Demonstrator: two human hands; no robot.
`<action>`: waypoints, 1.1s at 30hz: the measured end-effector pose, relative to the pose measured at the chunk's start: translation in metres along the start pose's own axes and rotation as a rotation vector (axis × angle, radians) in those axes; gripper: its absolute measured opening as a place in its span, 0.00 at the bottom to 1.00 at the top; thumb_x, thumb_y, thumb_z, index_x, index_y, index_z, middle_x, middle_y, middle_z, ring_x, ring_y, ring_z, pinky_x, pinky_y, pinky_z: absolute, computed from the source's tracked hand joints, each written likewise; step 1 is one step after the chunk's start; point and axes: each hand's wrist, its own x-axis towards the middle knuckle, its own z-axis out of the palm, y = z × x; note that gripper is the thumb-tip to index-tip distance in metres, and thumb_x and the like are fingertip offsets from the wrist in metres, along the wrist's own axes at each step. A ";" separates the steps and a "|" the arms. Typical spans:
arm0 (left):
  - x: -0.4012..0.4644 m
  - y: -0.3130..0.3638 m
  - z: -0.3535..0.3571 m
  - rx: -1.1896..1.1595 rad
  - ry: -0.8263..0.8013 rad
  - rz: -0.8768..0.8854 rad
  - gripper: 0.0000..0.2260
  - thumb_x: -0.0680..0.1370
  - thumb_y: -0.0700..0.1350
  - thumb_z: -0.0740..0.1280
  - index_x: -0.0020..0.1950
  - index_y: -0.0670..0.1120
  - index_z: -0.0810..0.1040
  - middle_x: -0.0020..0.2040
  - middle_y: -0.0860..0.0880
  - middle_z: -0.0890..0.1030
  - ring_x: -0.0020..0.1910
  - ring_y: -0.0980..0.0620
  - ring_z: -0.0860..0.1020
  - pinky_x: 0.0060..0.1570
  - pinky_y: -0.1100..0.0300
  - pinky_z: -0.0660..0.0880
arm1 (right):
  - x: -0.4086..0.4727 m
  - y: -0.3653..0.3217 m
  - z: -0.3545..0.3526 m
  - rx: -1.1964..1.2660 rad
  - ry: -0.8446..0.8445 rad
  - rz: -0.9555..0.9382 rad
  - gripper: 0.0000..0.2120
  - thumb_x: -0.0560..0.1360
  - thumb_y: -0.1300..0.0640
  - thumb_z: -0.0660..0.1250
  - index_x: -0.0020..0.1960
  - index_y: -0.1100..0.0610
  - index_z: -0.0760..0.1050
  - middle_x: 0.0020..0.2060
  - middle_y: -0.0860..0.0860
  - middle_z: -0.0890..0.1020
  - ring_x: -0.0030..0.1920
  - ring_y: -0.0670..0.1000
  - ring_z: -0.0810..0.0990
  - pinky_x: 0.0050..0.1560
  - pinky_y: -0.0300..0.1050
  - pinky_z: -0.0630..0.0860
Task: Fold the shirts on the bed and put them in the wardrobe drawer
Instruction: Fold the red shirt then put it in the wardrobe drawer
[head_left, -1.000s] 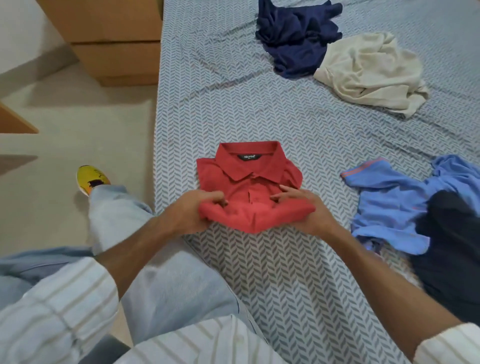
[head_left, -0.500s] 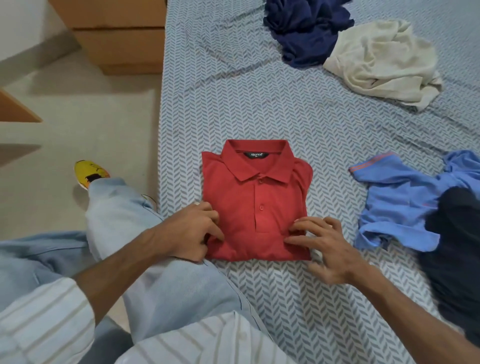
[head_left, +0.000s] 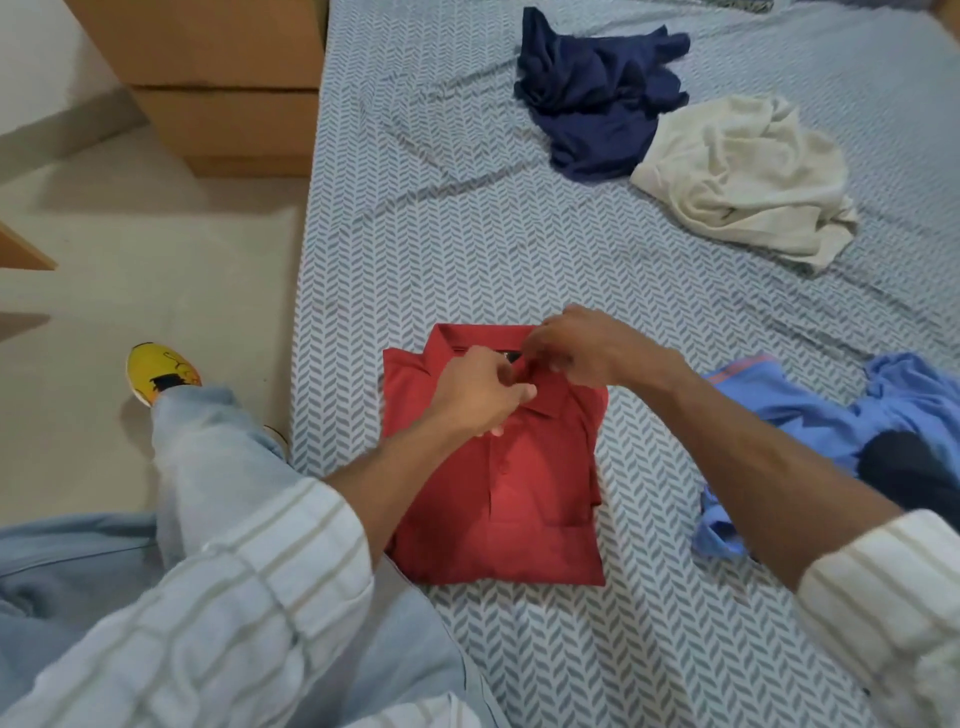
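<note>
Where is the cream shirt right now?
In the head view, the cream shirt lies crumpled at the upper right of the bed, touching the navy shirt on its left, well beyond the red polo.

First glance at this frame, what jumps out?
The folded red polo shirt lies near the edge of the bed with the grey herringbone sheet, with the left hand and right hand both at its collar. Beyond lie a crumpled navy shirt and a cream shirt, unfolded; a light blue shirt sits at right.
</note>
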 end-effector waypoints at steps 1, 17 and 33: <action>0.002 -0.001 0.003 0.042 -0.007 -0.020 0.08 0.75 0.48 0.73 0.47 0.44 0.83 0.32 0.46 0.84 0.27 0.53 0.81 0.29 0.62 0.75 | 0.003 0.000 -0.005 -0.014 -0.076 0.009 0.15 0.74 0.61 0.69 0.59 0.51 0.81 0.50 0.48 0.83 0.50 0.51 0.78 0.49 0.43 0.68; 0.023 -0.045 -0.072 0.500 -0.027 0.178 0.21 0.77 0.39 0.63 0.68 0.57 0.76 0.68 0.49 0.69 0.56 0.48 0.76 0.46 0.50 0.77 | 0.013 -0.073 0.034 0.303 0.146 0.318 0.12 0.75 0.44 0.64 0.42 0.51 0.80 0.34 0.46 0.82 0.38 0.47 0.80 0.40 0.46 0.76; 0.013 -0.092 -0.060 0.247 0.344 -0.066 0.30 0.77 0.54 0.70 0.74 0.44 0.67 0.68 0.39 0.72 0.67 0.41 0.70 0.66 0.47 0.68 | -0.028 -0.064 0.075 0.481 0.749 0.768 0.17 0.75 0.50 0.68 0.61 0.57 0.78 0.55 0.54 0.80 0.58 0.55 0.76 0.64 0.49 0.69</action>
